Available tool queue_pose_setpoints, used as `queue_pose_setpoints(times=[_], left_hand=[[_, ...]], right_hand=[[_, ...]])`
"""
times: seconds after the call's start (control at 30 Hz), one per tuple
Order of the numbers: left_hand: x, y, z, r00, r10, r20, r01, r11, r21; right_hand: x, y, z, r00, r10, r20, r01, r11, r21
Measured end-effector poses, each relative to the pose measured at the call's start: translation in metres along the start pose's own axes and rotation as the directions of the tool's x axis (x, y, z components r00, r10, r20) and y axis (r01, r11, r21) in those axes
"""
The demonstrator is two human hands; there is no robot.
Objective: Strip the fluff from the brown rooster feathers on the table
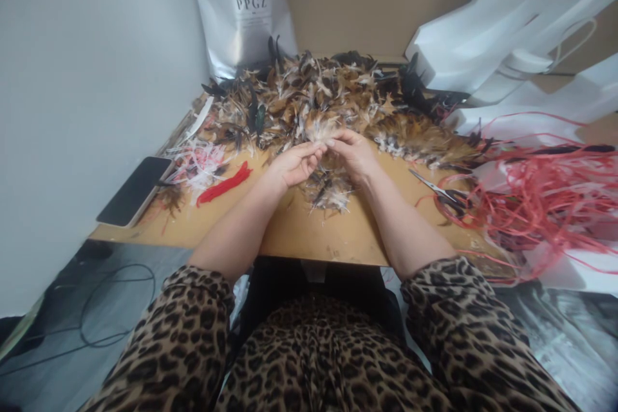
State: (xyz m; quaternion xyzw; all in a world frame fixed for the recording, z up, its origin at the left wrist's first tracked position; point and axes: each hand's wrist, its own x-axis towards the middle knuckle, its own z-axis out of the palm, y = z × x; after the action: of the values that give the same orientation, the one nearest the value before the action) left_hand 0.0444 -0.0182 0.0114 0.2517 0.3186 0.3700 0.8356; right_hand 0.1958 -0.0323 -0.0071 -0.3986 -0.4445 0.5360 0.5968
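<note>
"What is happening?"

"Left hand (300,166) and right hand (356,154), nearly closed, are pinching a pale, fluffy feather tuft (320,130) above the middle of the tan counter (318,241), seemingly needing steady fingertips."

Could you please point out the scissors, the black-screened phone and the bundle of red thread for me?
Scissors (429,184): head view, on the blades.
Phone (135,192): head view, on the dark screen.
Bundle of red thread (223,187): head view, on the middle of the bundle.
</note>
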Motion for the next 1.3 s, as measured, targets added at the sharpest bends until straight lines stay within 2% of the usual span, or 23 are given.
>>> queue_pose_setpoints(times=[0.07, 0.17, 0.27, 0.4, 0.53, 0.63, 0.73, 0.87, 1.1, 1.3], left_hand=[[0.003, -0.002, -0.001, 0.992, 0.128, -0.015, -0.127, 0.99, 0.064], [0.006, -0.004, -0.002, 0.947, 0.318, -0.05, -0.305, 0.936, 0.177], [0.007, -0.005, -0.002, 0.917, 0.393, -0.072, -0.366, 0.898, 0.245], [0.007, -0.006, -0.001, 0.911, 0.406, -0.072, -0.366, 0.877, 0.31], [0.007, -0.007, -0.003, 0.919, 0.395, 0.005, -0.377, 0.873, 0.311], [0.006, -0.007, -0.005, 0.946, 0.321, 0.049, -0.322, 0.908, 0.269], [0.005, -0.006, -0.006, 0.972, 0.234, 0.037, -0.235, 0.939, 0.251], [0.005, -0.006, -0.007, 0.981, 0.19, 0.038, -0.193, 0.943, 0.271], [0.005, -0.006, -0.007, 0.957, 0.277, 0.088, -0.288, 0.868, 0.405], [0.007, -0.008, -0.006, 0.931, 0.353, 0.088, -0.337, 0.747, 0.574]], right_hand=[[-0.001, -0.001, 0.003, 0.999, 0.04, -0.022, -0.04, 0.999, 0.028], [-0.002, -0.004, 0.008, 0.987, 0.143, -0.073, -0.139, 0.989, 0.056], [-0.003, -0.005, 0.011, 0.981, 0.177, -0.076, -0.172, 0.982, 0.072], [-0.003, -0.005, 0.011, 0.987, 0.15, -0.059, -0.147, 0.988, 0.048], [-0.003, -0.004, 0.01, 0.99, 0.113, -0.084, -0.11, 0.993, 0.043], [-0.003, -0.005, 0.009, 0.992, 0.066, -0.106, -0.063, 0.998, 0.025], [-0.003, -0.004, 0.009, 0.993, 0.018, -0.12, -0.019, 1.0, -0.001], [-0.002, -0.003, 0.009, 0.992, -0.018, -0.128, 0.017, 1.0, -0.005], [-0.005, -0.006, 0.011, 0.994, 0.002, -0.111, -0.006, 0.999, -0.036], [-0.006, -0.006, 0.014, 0.991, -0.065, -0.12, 0.049, 0.989, -0.139]])
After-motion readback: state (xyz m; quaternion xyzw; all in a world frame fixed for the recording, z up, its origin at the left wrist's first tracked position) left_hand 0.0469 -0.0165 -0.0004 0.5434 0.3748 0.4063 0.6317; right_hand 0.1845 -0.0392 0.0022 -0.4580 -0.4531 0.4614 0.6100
